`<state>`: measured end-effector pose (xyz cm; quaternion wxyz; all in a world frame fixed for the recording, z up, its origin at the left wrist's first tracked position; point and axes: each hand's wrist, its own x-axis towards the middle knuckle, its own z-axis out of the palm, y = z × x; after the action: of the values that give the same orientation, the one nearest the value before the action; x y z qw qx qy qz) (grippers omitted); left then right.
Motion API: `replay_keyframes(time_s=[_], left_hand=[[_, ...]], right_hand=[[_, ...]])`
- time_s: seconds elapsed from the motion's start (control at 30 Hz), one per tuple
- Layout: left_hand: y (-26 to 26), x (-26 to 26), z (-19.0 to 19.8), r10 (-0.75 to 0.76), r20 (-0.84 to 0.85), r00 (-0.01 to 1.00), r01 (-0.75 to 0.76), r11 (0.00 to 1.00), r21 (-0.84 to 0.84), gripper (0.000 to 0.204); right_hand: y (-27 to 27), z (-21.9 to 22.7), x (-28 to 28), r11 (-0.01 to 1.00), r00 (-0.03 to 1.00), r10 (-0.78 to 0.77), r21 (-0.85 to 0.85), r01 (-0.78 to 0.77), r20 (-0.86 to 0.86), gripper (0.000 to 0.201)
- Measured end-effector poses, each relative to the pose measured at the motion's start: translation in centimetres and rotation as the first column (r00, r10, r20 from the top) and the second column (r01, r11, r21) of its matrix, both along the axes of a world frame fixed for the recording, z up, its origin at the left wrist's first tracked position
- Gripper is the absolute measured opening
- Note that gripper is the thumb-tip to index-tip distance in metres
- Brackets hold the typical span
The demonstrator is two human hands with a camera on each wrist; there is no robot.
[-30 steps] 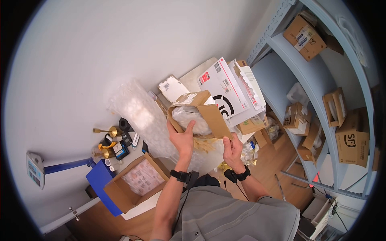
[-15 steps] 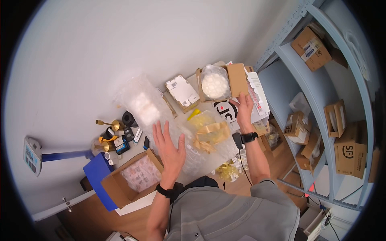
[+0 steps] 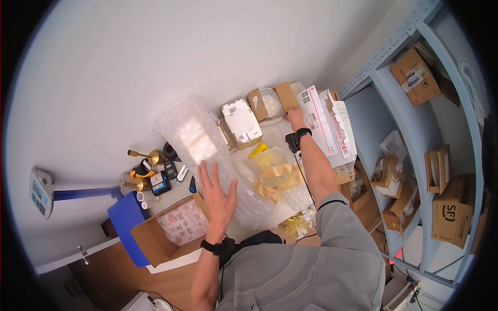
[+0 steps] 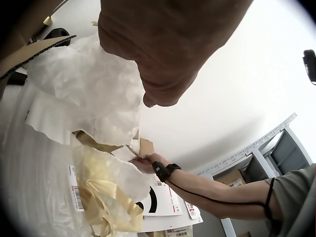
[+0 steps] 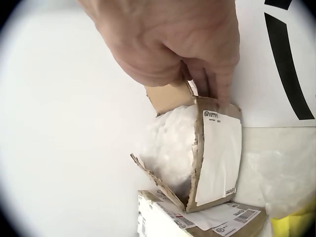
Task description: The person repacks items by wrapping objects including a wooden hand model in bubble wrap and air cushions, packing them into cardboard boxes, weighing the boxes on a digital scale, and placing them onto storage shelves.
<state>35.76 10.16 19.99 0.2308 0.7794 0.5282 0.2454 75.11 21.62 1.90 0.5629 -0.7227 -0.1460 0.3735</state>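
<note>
At the back of the table my right hand (image 3: 295,119) grips the upper edge of a small open cardboard box (image 3: 285,95), fingers on its outer wall. In the right wrist view the box has torn edges, raised flaps and a white shipping label (image 5: 220,153). White wrapped contents (image 5: 173,143) fill its opening. My left hand (image 3: 219,199) hovers with straight, spread fingers and holds nothing. Beneath and beyond it lies clear bubble wrap (image 3: 189,127). Between the hands are a pale gold ribbon (image 3: 272,193) and clear plastic bags.
A white-labelled box (image 3: 241,120) stands left of the small box. Flat white cartons (image 3: 316,116) lean at the right. An open carton (image 3: 145,243) with a pink-patterned packet sits front left, by a scale display (image 3: 42,193). Blue-grey shelves (image 3: 386,93) hold boxes on the right.
Both hands held the box near me; it has since moved to the back of the table with my right hand. My left hand let go and spread its fingers.
</note>
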Motion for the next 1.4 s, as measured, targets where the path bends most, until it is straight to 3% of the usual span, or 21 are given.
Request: replay_keyframes(time_s=[0.03,0.07,0.1,0.13,0.2,0.23,0.27,0.33,0.37,0.43,0.47,0.53,0.67,0.73,0.87,0.93,1.03,1.17,1.27,1.4], left_hand=[[0.0,-0.1,-0.1,0.000,-0.003,1.000,0.000,1.000,0.001,0.074],[0.1,-0.1,-0.1,0.003,-0.004,1.000,-0.003,1.000,-0.003,0.074],[0.3,-0.2,-0.1,-0.005,0.012,1.000,0.005,1.000,-0.007,0.073],[0.3,-0.3,-0.1,-0.010,0.026,1.000,0.010,1.000,-0.012,0.073],[0.6,-0.4,0.0,-0.002,0.023,1.000,0.003,1.000,-0.028,0.072],[0.7,-0.3,0.0,-0.005,0.021,1.000,0.006,0.999,-0.038,0.072],[0.8,-0.2,0.0,-0.002,0.020,1.000,0.003,0.999,-0.045,0.072],[0.7,-0.3,0.0,-0.032,0.034,0.999,0.032,0.999,-0.013,0.071],[0.6,-0.4,-0.1,-0.052,0.031,0.998,0.052,0.998,-0.020,0.071],[0.8,-0.5,-0.2,-0.016,0.053,0.998,0.017,1.000,-0.014,0.068],[0.8,-0.5,-0.1,-0.021,0.050,0.999,0.022,1.000,-0.008,0.068],[0.8,-0.7,0.0,0.021,0.094,0.995,-0.018,0.999,-0.037,0.064],[0.7,-0.8,-0.1,0.014,0.117,0.993,-0.013,1.000,-0.005,0.061],[0.8,-0.9,-0.2,0.016,0.110,0.994,-0.015,1.000,-0.013,0.059],[1.0,-1.2,-0.3,0.018,0.133,0.991,-0.018,1.000,-0.002,0.058],[1.1,-1.4,-0.4,0.015,0.101,0.995,-0.014,1.000,-0.004,0.058],[1.0,-1.4,-0.3,0.005,0.130,0.991,-0.005,1.000,-0.002,0.057],[1.0,-1.7,-0.5,-0.018,0.104,0.994,0.017,1.000,0.009,0.056],[1.1,-1.6,-0.6,-0.008,0.132,0.991,0.009,1.000,-0.005,0.055],[1.1,-2.1,-0.5,0.011,0.113,0.994,-0.011,1.000,-0.002,0.051]], right_hand=[[0.2,-1.4,-0.3,1.000,1.000,0.002,-0.005,-0.002,0.000,0.039],[0.5,-2.6,-0.7,0.990,0.961,0.017,-0.142,0.024,0.277,0.044],[0.9,-3.7,-1.2,0.961,0.847,0.071,-0.263,0.082,0.528,0.050],[0.0,-3.8,-2.8,0.976,0.689,-0.045,-0.114,0.183,0.723,0.064],[-3.6,3.8,-8.2,0.993,0.669,-0.055,-0.032,0.118,0.741,0.075],[-4.9,6.1,-11.2,0.996,0.677,0.074,-0.088,-0.015,0.733,0.078],[-5.6,7.0,-14.0,0.979,0.669,0.204,-0.146,-0.143,0.715,0.082],[-6.1,4.8,-18.6,0.946,0.442,0.314,-0.237,-0.222,0.840,0.086],[-6.2,4.6,-19.8,0.948,0.451,0.311,-0.243,-0.203,0.837,0.086],[-5.5,4.7,-20.8,0.861,0.342,0.508,-0.470,-0.192,0.790,0.086],[-5.2,4.5,-20.6,0.865,0.347,0.501,-0.465,-0.189,0.793,0.086],[-4.4,4.2,-20.2,0.872,0.519,0.488,-0.418,-0.255,0.702,0.088],[-5.0,5.5,-19.1,0.865,0.578,0.502,-0.392,-0.314,0.644,0.087],[-5.5,6.8,-18.8,0.918,0.613,0.394,-0.265,-0.294,0.685,0.087],[-7.5,9.4,-17.6,0.949,0.644,0.306,-0.170,-0.266,0.702,0.085],[-8.7,9.9,-16.5,0.950,0.747,0.152,0.112,-0.290,0.647,0.083],[-9.5,10.0,-16.0,0.959,0.782,0.046,0.192,-0.209,0.622,0.079],[-9.8,10.7,-15.4,0.949,0.788,0.046,0.219,-0.225,0.614,0.077],[-8.8,10.2,-16.6,0.938,0.750,0.175,0.123,-0.323,0.638,0.074],[-7.3,8.0,-18.9,0.969,0.654,0.189,-0.032,-0.244,0.732,0.077]])
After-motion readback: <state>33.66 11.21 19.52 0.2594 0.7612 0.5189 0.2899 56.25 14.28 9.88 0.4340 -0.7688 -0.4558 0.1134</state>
